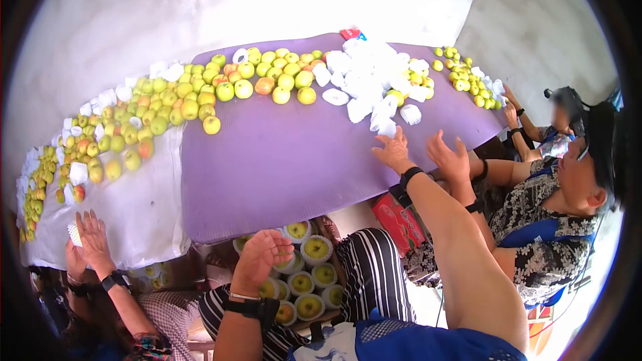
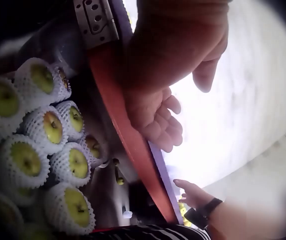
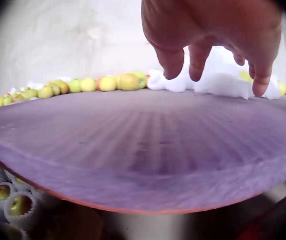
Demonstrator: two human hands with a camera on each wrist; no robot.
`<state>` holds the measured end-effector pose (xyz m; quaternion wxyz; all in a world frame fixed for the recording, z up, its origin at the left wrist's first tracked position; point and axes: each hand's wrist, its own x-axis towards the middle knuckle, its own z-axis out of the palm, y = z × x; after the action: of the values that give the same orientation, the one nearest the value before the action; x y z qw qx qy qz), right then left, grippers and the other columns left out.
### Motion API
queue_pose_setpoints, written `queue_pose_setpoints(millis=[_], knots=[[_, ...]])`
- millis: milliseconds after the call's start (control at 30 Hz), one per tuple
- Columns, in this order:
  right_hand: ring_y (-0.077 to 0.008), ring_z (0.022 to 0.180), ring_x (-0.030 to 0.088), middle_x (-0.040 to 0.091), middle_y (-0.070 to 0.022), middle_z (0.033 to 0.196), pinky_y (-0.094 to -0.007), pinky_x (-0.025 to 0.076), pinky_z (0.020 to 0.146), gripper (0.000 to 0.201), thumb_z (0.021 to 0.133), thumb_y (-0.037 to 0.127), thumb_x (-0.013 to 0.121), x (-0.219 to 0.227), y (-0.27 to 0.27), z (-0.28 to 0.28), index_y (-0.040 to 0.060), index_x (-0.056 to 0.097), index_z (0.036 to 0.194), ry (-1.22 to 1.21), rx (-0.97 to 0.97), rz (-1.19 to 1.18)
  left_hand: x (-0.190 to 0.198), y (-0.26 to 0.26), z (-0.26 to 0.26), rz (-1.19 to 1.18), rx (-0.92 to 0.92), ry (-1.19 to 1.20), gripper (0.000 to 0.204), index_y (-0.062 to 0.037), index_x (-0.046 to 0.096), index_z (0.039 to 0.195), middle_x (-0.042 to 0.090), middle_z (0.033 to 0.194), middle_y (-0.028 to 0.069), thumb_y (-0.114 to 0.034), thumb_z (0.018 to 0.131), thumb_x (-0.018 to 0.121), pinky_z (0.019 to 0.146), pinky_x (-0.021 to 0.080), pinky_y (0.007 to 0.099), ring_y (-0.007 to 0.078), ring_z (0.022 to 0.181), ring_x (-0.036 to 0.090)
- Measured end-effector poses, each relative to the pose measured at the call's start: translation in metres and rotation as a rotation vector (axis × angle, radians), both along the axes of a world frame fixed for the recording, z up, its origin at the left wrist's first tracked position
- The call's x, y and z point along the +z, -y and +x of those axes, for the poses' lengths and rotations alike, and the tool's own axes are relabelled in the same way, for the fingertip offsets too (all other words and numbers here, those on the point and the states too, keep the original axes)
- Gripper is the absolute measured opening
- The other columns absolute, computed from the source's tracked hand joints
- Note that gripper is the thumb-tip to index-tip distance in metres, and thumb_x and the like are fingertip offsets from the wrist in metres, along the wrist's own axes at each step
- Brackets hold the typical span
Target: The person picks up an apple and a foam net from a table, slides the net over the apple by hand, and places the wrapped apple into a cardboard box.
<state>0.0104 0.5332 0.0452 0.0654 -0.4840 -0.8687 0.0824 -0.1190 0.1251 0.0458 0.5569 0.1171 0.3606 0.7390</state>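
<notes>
My right hand (image 1: 394,152) reaches over the purple tabletop (image 1: 281,154), fingers spread and pointing at a pile of white foam nets (image 1: 364,73). In the right wrist view the hand (image 3: 218,35) hangs above the surface with nothing in its fingers, the nets (image 3: 223,84) behind it. My left hand (image 1: 263,259) is raised beside a box of net-wrapped apples (image 1: 309,305), palm turned inward. Its fingers are loosely bent and empty; in the left wrist view the hand (image 2: 168,75) is by the red table edge (image 2: 128,132), wrapped apples (image 2: 27,159) to its left.
Bare yellow-green apples (image 1: 194,93) line the back of the table. At right a person (image 1: 548,207) reaches in, a hand (image 1: 451,157) close to my right one. A red box (image 1: 399,222) stands below the edge. Other hands (image 1: 93,244) work at far left.
</notes>
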Motion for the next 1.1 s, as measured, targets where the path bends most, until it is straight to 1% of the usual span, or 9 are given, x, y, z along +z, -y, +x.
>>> queue_pose_setpoints(millis=[233,433,533,600,700,767,1000,1033,1100], knots=[[-0.0381,0.126,0.031,0.029,-0.0150,0.141,-0.0460,0.032,0.100,0.048,0.076,0.039,0.057,-0.013,-0.022,-0.014,0.0255,0.053,0.122,0.025,0.025,-0.148,-0.007,-0.002,-0.010,0.051,0.088,0.062,0.023,-0.0033,0.052,0.102,0.060,0.097,0.0138,-0.021,0.087,0.053,0.079,0.049,0.0399,0.0253,0.090,0.059],[-0.0338,0.112,0.049,0.052,-0.0150,0.122,-0.0417,0.038,0.096,0.037,0.080,0.032,0.053,-0.015,0.040,-0.046,0.0156,0.059,0.113,-0.049,0.386,0.102,-0.009,-0.003,-0.012,0.121,0.123,0.030,0.025,-0.0036,0.054,0.101,0.061,0.100,0.0150,-0.025,0.088,0.051,0.080,0.048,0.0391,0.0253,0.091,0.059],[-0.0296,0.102,0.056,0.063,-0.0118,0.101,-0.0386,0.041,0.093,0.026,0.082,0.025,0.055,0.009,0.083,-0.061,0.0110,0.065,0.102,-0.294,0.538,-0.073,-0.007,0.000,-0.016,0.122,0.124,-0.007,0.026,-0.0033,0.054,0.102,0.060,0.100,0.0150,-0.026,0.089,0.050,0.080,0.048,0.0389,0.0255,0.091,0.059],[-0.0259,0.095,0.059,0.066,-0.0079,0.087,-0.0352,0.043,0.090,0.015,0.083,0.014,0.058,0.031,0.130,-0.069,0.0090,0.067,0.093,-0.549,0.383,-0.643,-0.011,0.003,-0.019,0.152,0.145,0.045,0.029,-0.0026,0.053,0.105,0.060,0.101,0.0150,-0.027,0.090,0.048,0.081,0.048,0.0386,0.0256,0.092,0.059],[-0.0252,0.095,0.060,0.065,-0.0078,0.087,-0.0341,0.043,0.089,0.012,0.083,0.008,0.058,0.039,0.188,-0.076,0.0083,0.067,0.090,-0.649,0.579,-0.804,-0.011,0.004,-0.025,0.152,0.226,0.059,0.032,-0.0021,0.052,0.108,0.060,0.101,0.0148,-0.029,0.091,0.047,0.080,0.048,0.0386,0.0259,0.092,0.059],[-0.0265,0.097,0.058,0.065,-0.0089,0.090,-0.0360,0.043,0.089,0.009,0.081,0.005,0.059,0.036,0.219,-0.083,0.0072,0.067,0.085,-0.821,0.996,-0.538,-0.012,0.002,-0.032,0.128,0.278,0.085,0.034,-0.0022,0.052,0.109,0.060,0.102,0.0142,-0.030,0.091,0.047,0.078,0.049,0.0379,0.0253,0.092,0.059],[-0.0274,0.102,0.055,0.057,-0.0139,0.112,-0.0337,0.043,0.088,0.013,0.078,0.002,0.056,0.034,0.264,-0.095,0.0042,0.065,0.087,-0.808,1.184,-0.612,0.005,0.004,-0.061,0.026,0.347,-0.094,0.029,-0.0030,0.052,0.111,0.060,0.100,0.0098,-0.021,0.089,0.053,0.068,0.053,0.0330,0.0204,0.088,0.061],[-0.0274,0.102,0.055,0.057,-0.0139,0.112,-0.0337,0.043,0.088,0.013,0.078,0.002,0.056,0.033,0.264,-0.095,0.0042,0.065,0.087,-0.810,1.190,-0.617,0.003,0.004,-0.062,0.022,0.353,-0.096,0.029,-0.0030,0.052,0.111,0.060,0.100,0.0098,-0.021,0.089,0.053,0.068,0.053,0.0330,0.0204,0.088,0.061],[-0.0191,0.100,0.054,0.055,-0.0127,0.116,-0.0316,0.041,0.089,0.007,0.080,0.003,0.058,0.027,0.267,-0.092,0.0002,0.063,0.083,-0.887,0.698,-1.366,-0.001,0.004,-0.061,-0.075,0.389,-0.157,0.028,-0.0026,0.052,0.111,0.060,0.099,0.0086,-0.011,0.085,0.056,0.067,0.054,0.0329,0.0187,0.086,0.062]])
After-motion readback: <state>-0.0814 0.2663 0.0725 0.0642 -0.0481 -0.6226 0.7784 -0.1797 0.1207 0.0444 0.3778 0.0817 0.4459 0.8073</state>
